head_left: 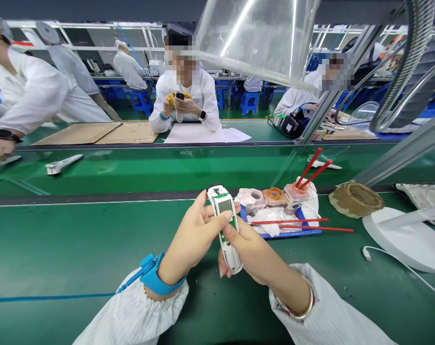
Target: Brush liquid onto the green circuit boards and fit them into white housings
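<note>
Head view: a slim white plastic handheld casing (224, 207), rounded at both ends and open on a green circuit board and a grey rectangular screen, is held above the near green bench (77, 249), left of a blue-rimmed tray (294, 235). The left hand (192, 232) closes around its left side, thumb over the front; the right hand (251, 244) grips its lower right side, thumb pressed just below the other.

The tray stands just beyond the right hand, crowded with crumpled white tissue (264, 218), squat pinkish jars (253, 197) and thin red sticks (321, 229), two upright, two lying across and past the rim. Further right are a brown, rough-sided round block (356, 199), a smooth white disc-shaped base (397, 239) and a thin white cable (404, 258).

Beyond the bench runs a glossy green belt (167, 167), bearing a white long-handled plastic part (62, 164) at left. A clear, creased plastic hood (257, 43) hangs far above, hiding some of the background; a slanting metal post (321, 110) and ribbed metal hose (400, 86) interrupt the right side.
</note>
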A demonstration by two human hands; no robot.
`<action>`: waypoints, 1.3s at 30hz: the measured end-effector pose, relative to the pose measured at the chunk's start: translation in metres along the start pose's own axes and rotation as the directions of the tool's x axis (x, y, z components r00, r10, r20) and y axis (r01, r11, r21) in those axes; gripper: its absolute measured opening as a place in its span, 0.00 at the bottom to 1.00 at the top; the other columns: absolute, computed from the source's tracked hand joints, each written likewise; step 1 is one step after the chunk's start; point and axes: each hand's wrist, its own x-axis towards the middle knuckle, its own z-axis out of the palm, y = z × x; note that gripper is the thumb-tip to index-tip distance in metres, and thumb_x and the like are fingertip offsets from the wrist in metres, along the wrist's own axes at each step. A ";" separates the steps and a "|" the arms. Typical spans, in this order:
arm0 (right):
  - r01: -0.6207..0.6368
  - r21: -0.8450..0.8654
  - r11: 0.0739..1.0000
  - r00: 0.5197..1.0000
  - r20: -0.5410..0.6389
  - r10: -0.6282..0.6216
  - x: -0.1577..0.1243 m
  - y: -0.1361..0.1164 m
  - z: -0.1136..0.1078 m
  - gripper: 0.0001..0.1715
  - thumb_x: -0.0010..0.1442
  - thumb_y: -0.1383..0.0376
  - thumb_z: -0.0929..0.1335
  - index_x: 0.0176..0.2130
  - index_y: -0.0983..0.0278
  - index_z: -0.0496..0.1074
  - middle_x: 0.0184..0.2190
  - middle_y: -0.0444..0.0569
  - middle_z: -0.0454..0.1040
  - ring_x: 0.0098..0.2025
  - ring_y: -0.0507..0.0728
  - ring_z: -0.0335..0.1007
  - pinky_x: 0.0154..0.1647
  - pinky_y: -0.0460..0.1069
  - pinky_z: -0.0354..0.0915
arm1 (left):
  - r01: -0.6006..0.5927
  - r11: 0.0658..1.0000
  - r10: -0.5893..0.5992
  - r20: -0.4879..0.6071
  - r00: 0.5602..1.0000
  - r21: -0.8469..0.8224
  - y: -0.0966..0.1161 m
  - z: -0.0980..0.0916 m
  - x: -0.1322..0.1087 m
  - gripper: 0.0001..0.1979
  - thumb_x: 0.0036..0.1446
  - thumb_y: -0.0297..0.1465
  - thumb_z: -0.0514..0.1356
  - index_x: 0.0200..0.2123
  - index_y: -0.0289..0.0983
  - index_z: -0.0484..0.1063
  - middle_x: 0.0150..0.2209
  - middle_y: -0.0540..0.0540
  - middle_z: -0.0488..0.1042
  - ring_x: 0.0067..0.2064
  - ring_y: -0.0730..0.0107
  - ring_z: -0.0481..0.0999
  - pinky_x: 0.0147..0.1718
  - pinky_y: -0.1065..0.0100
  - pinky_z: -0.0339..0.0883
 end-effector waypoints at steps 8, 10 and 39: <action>0.044 -0.089 0.995 0.998 0.046 -0.040 -0.022 -0.013 0.011 0.30 0.63 0.49 0.59 0.56 0.63 0.50 0.14 0.38 0.66 0.15 0.50 0.62 0.18 0.45 0.62 | -0.019 1.000 0.019 0.068 0.998 0.004 0.012 0.004 -0.021 0.18 0.53 0.26 0.60 0.47 0.39 0.61 0.41 0.42 0.76 0.33 0.64 0.78 0.32 0.66 0.71; 0.027 -0.089 0.996 0.999 0.033 -0.024 -0.027 -0.015 0.014 0.29 0.63 0.48 0.58 0.56 0.62 0.50 0.14 0.38 0.66 0.15 0.50 0.61 0.19 0.44 0.62 | -0.020 1.000 0.019 0.076 0.997 0.009 0.014 0.005 -0.023 0.19 0.53 0.26 0.60 0.48 0.39 0.61 0.40 0.42 0.76 0.35 0.63 0.77 0.33 0.66 0.71; -0.086 0.037 0.996 0.996 -0.035 0.088 -0.076 0.011 -0.080 0.24 0.57 0.56 0.69 0.50 0.64 0.68 0.46 0.55 0.71 0.43 0.57 0.72 0.46 0.54 0.66 | 0.052 0.906 0.051 -0.230 0.972 0.419 -0.018 -0.092 0.160 0.09 0.51 0.28 0.61 0.37 0.33 0.68 0.33 0.48 0.72 0.34 0.71 0.72 0.35 0.67 0.67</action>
